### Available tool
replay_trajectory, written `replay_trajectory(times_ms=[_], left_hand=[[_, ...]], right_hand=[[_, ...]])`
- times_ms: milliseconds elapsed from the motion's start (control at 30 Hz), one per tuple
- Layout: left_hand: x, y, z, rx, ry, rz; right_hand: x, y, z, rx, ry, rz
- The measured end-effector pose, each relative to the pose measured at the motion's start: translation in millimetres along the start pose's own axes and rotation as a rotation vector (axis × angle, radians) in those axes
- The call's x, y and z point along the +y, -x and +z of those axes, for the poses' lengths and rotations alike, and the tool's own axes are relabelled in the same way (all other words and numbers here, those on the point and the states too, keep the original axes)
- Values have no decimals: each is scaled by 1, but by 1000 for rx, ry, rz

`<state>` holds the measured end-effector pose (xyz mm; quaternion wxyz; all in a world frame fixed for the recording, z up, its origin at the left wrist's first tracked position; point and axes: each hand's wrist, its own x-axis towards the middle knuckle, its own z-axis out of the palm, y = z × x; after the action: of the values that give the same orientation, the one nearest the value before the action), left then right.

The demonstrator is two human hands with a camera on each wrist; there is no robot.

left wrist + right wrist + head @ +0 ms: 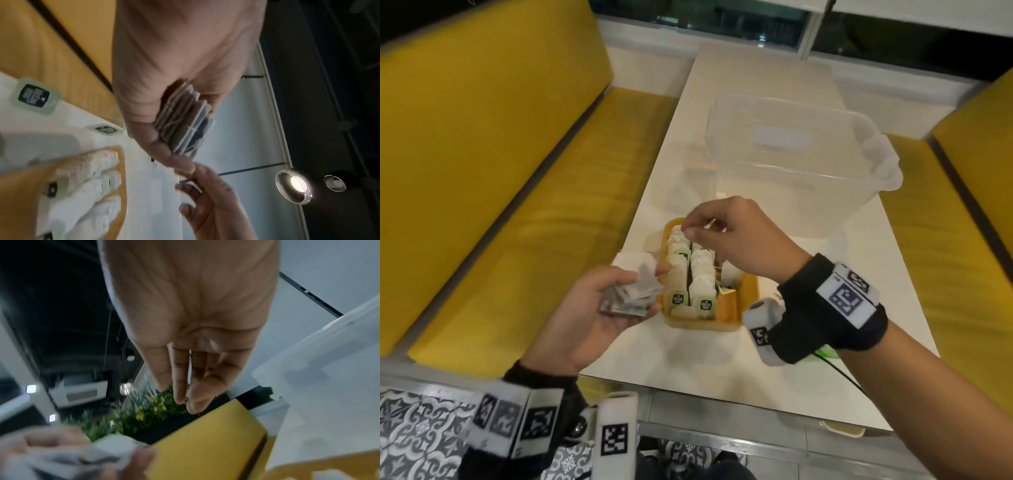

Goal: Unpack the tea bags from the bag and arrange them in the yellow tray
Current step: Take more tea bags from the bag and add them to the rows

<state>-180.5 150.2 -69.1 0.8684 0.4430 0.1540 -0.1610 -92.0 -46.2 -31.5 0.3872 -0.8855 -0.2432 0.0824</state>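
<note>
The yellow tray point(751, 301) sits on the white table point(722, 370) and holds rows of white tea bags point(702, 270) with green tags. My left hand point(599, 308) hovers palm up just left of the tray and grips a stack of tea bags point(633, 291); the left wrist view shows that stack point(185, 123) fanned out against the palm. My right hand point(688, 231) reaches over the tray's far end. Its thumb and forefinger pinch a white tea bag above the left row. In the right wrist view the right hand's point(185, 400) thumb meets the fingertips.
A large clear plastic tub point(808, 164) stands on the table just behind the tray. White paper point(628, 258) lies at the table's left edge beside the tray. Yellow benches point(482, 171) flank the table on both sides.
</note>
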Motion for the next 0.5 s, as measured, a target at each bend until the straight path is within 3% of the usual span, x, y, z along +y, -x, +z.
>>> replay_trajectory(times_ms=[100, 300, 500], left_hand=[[-6, -8, 26, -98, -140, 5], [-18, -21, 56, -212, -349, 65], [-34, -26, 58, -181, -289, 9]], right_hand=[[-16, 16, -6, -55, -234, 15], [-2, 46, -12, -57, -81, -7], [13, 66, -17, 98, -92, 36]])
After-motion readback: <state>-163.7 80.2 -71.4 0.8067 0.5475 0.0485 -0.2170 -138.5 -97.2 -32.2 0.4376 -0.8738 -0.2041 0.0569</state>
